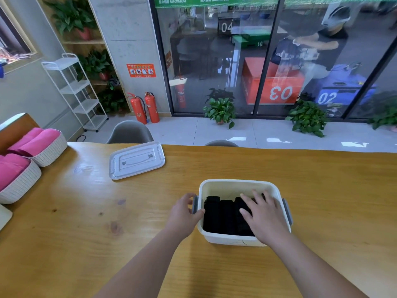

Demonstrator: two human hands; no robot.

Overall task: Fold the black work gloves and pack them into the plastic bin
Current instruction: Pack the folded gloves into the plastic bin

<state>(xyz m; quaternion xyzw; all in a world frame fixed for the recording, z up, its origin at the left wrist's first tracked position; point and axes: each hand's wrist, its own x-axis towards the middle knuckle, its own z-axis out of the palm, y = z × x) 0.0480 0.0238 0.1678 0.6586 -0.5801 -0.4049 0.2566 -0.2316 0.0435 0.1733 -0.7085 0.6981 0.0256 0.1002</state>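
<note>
From my head camera I am looking down at a wooden table (86, 222), and the plastic bin (225, 238) is sitting on it right in front of me, open at the top. The black work gloves (219, 216) are lying inside the bin as folded bundles packed side by side, filling its floor from the left wall toward the right.

My left hand (184, 214) is gripping the bin at its left side: my thumb is hooking over the rim and my fingers are curling round the grey latch there. My right hand (263, 218) is reaching down into the bin with its fingers straight and spread apart, and my palm is resting flat on the rightmost gloves, grasping nothing. How hard it is pressing I cannot tell.

The bin's lid (137, 160) is lying flat on the table, well apart from the bin, further away and to the left. At the table's left edge two white woven baskets (46, 149) are sitting next to each other, each holding pink cloth. Beyond the far edge of the table a grey chair (130, 132) is standing, and behind it two red fire extinguishers (145, 108) are standing beside a white shelf rack (75, 91).
</note>
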